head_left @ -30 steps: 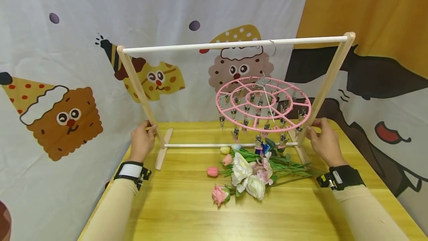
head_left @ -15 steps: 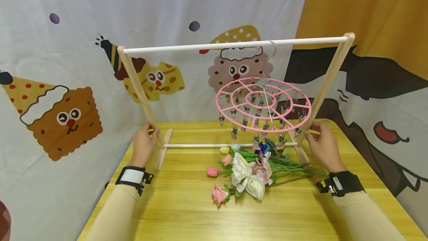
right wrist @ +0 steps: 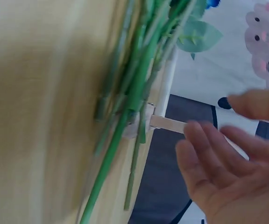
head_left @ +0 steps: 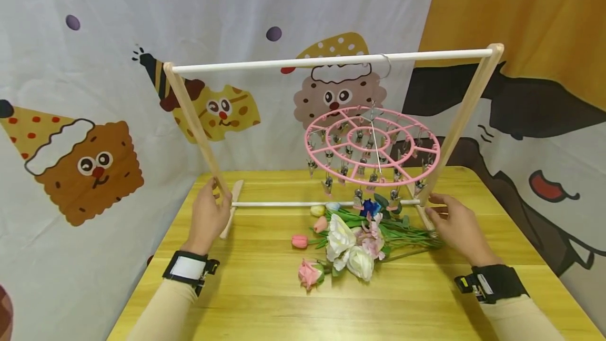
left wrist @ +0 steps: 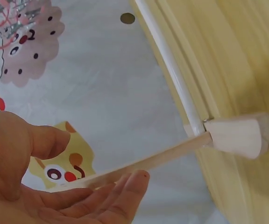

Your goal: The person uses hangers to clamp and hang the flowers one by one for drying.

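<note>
A wooden rack [head_left: 331,61] with a white top bar stands on the table. From the bar hangs a round pink clip hanger [head_left: 326,151] with several metal clips dangling. My left hand [head_left: 208,220] is at the lower part of the left post [head_left: 199,130]; in the left wrist view its thumb stands apart from the fingers [left wrist: 134,182], which overlap the post. My right hand [head_left: 461,228] is beside the foot of the right post [head_left: 466,109], its fingers relaxed and holding nothing in the right wrist view. Artificial flowers [head_left: 341,238] lie under the hanger.
The flower stems [head_left: 407,236] run right across the rack's right foot [head_left: 427,220]. A pink rose [head_left: 310,273] lies nearest the front. Behind the yellow wooden table [head_left: 265,304] hangs a cartoon-printed curtain [head_left: 265,9].
Both hands loosen at the posts. The right hand has come down and back from its post; the left has shifted slightly right and down. The rack stays put, and the hanger's clips sway.
</note>
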### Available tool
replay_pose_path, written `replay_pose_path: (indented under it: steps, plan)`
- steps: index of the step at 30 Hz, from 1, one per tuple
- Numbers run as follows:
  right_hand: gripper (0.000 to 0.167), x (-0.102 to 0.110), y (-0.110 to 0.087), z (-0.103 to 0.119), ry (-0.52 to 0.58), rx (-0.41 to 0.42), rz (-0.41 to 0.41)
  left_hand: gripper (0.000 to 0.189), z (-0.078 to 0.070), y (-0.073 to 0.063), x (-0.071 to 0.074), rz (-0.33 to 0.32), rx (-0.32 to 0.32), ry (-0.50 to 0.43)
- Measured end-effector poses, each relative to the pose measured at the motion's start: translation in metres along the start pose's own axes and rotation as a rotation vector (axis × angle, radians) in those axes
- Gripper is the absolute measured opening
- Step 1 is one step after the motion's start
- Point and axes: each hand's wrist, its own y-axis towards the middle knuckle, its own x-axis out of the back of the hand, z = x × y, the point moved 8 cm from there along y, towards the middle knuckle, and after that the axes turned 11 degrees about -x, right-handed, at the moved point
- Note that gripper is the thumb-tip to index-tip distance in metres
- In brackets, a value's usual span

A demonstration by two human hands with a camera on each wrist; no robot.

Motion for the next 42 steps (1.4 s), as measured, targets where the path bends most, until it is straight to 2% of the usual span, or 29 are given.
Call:
replay_pose_path:
  steps: [3, 6, 10, 13, 19, 25, 33, 37, 42]
  plan:
    - [0.042, -0.011, -0.009, 0.001, -0.052, 0.040, 0.081, 0.064, -0.004, -0.007, -0.004, 0.017, -0.004, 0.020]
    - [0.027, -0.021, -0.018, 0.007, -0.085, 0.122, 0.131, 0.060, -0.008, -0.013, -0.012, 0.041, -0.016, 0.036]
    - [0.016, -0.033, -0.027, 0.014, -0.108, 0.208, 0.145, 0.055, -0.018, -0.021, -0.026, 0.085, -0.052, 0.042]
    - [0.012, -0.038, -0.031, 0.016, -0.112, 0.225, 0.139, 0.052, -0.030, -0.027, -0.036, 0.112, -0.097, 0.045]
    - [0.012, -0.039, -0.039, 0.024, -0.103, 0.252, 0.142, 0.042, -0.062, -0.040, -0.052, 0.132, -0.218, 0.036]
    - [0.022, -0.042, -0.042, 0.024, -0.112, 0.244, 0.169, 0.033, -0.095, -0.050, -0.059, 0.115, -0.341, 0.015]
    - [0.025, -0.037, -0.052, 0.033, -0.035, 0.326, 0.066, 0.027, -0.138, -0.062, -0.066, 0.093, -0.561, -0.031]
    - [0.026, -0.030, -0.061, 0.049, 0.006, 0.401, -0.012, 0.027, -0.161, -0.066, -0.064, 0.053, -0.686, -0.048]
    - [0.032, -0.021, -0.074, 0.075, 0.043, 0.524, -0.104, 0.028, -0.190, -0.070, -0.064, 0.025, -0.808, -0.014]
